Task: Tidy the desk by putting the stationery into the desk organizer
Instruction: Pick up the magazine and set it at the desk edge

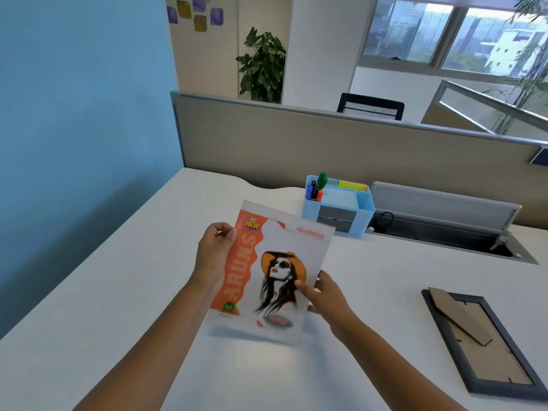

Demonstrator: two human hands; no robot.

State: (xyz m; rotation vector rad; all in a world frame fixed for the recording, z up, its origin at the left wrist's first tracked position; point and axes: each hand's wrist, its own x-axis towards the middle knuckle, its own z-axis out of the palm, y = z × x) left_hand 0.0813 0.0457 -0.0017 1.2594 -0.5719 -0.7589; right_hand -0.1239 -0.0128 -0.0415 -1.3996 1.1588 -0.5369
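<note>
Grip: our left hand (215, 253) and right hand (321, 292) pinch opposite edges of the notebook (272, 274), keeping it steady.
Notebook: lifted off the tabletop (118, 292), cover facing us.
Desk organizer (338, 204): beyond the grip, slightly right, markers (317, 186) already in its corner slot.
Picture frame (483, 342): face-down, well right of the grip.

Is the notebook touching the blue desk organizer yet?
Apart. In the head view the notebook is held by both hands, and white desk shows between its top corner and the organizer.
</note>
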